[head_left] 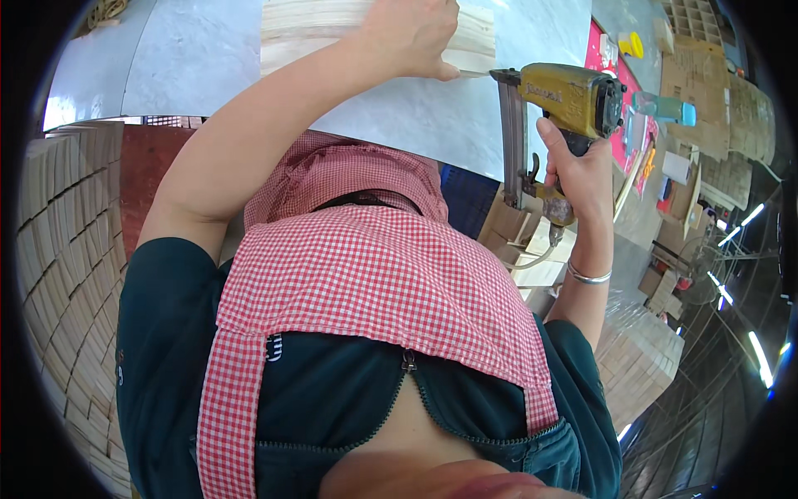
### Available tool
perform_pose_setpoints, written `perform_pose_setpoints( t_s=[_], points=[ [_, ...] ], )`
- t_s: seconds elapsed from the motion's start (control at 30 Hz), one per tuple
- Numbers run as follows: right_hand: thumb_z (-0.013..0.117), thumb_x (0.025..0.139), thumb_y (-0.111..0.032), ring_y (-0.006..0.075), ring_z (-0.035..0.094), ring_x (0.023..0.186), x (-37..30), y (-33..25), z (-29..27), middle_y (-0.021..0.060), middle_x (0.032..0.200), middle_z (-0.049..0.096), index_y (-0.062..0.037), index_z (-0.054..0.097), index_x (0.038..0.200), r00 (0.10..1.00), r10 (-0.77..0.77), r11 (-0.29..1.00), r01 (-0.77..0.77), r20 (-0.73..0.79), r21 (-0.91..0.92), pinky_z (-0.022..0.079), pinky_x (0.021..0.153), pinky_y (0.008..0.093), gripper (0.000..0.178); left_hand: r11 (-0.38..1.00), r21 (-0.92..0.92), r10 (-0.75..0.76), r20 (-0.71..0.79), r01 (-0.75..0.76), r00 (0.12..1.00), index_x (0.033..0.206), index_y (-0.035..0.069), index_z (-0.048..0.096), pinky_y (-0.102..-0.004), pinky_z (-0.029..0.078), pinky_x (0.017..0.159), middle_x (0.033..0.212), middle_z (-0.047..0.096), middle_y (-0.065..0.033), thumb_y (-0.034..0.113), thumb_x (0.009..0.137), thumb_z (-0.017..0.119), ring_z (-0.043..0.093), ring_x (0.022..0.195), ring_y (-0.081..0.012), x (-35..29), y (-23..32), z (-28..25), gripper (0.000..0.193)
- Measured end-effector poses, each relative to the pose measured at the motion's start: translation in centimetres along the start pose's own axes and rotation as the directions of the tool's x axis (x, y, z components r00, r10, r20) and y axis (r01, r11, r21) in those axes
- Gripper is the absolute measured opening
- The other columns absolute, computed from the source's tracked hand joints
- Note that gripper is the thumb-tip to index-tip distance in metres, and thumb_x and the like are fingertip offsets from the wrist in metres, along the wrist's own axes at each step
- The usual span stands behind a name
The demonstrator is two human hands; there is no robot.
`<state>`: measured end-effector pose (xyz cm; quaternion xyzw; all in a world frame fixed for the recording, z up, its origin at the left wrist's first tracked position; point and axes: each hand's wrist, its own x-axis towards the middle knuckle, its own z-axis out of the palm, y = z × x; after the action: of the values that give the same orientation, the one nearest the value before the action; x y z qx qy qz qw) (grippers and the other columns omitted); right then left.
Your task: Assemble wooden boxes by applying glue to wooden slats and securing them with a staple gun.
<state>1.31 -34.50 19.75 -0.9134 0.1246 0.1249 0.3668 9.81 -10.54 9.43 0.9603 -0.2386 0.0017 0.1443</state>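
Observation:
A pale wooden board (pixel 307 37) lies across the grey-white tabletop at the top of the head view. My left hand (pixel 411 37) grips it from above, thumb along the near edge; the tips of some fingers are hidden. In my right hand (pixel 578 175) is a yellow and black pneumatic nail gun (pixel 561 87), with the fingers wrapped round its handle. Its nose points left, close by the board's right end, and the long metal magazine hangs toward me. An air hose (pixel 536 259) runs from the base of the handle.
Stacked wooden slats (pixel 71 274) fill the left side. A red mat (pixel 603 50) with a yellow cup (pixel 632 44) and a bluish bottle (pixel 665 108) lies to the right. Beyond are cardboard boxes (pixel 694 83) and a wrapped stack (pixel 636 349). A blue crate (pixel 467 195) stands below the table edge.

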Motion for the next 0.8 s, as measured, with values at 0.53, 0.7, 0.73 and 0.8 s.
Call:
perform_pose_setpoints(
  t_s=[0.53, 0.7, 0.73, 0.8],
  points=[
    [0.08, 0.088, -0.021, 0.0089, 0.047, 0.04, -1.6, -1.6, 0.7, 0.0016, 0.056, 0.057, 0.003, 0.07, 0.09, 0.999, -0.055, 0.998, 0.055, -0.002, 0.012, 0.038, 0.039, 0.0239, 0.026, 0.975, -0.138, -0.148, 0.173, 0.173, 0.974, 0.112, -0.004, 0.063, -0.0436, 0.052, 0.089, 0.107, 0.064, -0.0201, 0.043, 0.065, 0.081, 0.063, 0.096, -0.0333, -6.1, -4.7, -1.8, 0.069],
    [0.081, 0.087, -0.021, 0.0087, 0.048, 0.04, -1.1, -1.5, 1.3, 0.0016, 0.057, 0.058, 0.0031, 0.07, 0.09, 0.995, -0.096, 0.995, 0.096, 0.039, 0.006, 0.038, 0.039, 0.0236, 0.026, 0.974, -0.065, -0.209, 0.084, 0.215, 0.974, 0.109, -0.003, 0.065, -0.0417, 0.052, 0.086, 0.103, 0.065, -0.0183, 0.047, 0.066, 0.08, 0.063, 0.094, -0.0321, -4.8, -1.3, -1.9, 0.068],
    [0.081, 0.087, -0.021, 0.0088, 0.048, 0.04, -1.1, -1.4, 1.4, 0.0016, 0.057, 0.058, 0.0031, 0.07, 0.09, 0.993, -0.109, 0.994, 0.109, 0.042, 0.002, 0.038, 0.038, 0.0235, 0.026, 0.977, -0.06, -0.203, 0.054, 0.206, 0.978, 0.109, -0.003, 0.065, -0.0414, 0.052, 0.085, 0.103, 0.065, -0.0181, 0.047, 0.066, 0.08, 0.063, 0.093, -0.0319, -4.8, -1.3, -1.8, 0.068],
    [0.081, 0.087, -0.021, 0.0088, 0.048, 0.04, -1.0, -1.3, 1.7, 0.0016, 0.057, 0.058, 0.0032, 0.07, 0.089, 0.99, -0.134, 0.991, 0.134, 0.049, -0.004, 0.038, 0.038, 0.0235, 0.027, 0.981, -0.05, -0.189, -0.005, 0.189, 0.982, 0.109, -0.003, 0.065, -0.0407, 0.052, 0.084, 0.102, 0.066, -0.0179, 0.048, 0.066, 0.079, 0.063, 0.093, -0.0316, -4.9, -1.2, -1.6, 0.068]
  ],
)
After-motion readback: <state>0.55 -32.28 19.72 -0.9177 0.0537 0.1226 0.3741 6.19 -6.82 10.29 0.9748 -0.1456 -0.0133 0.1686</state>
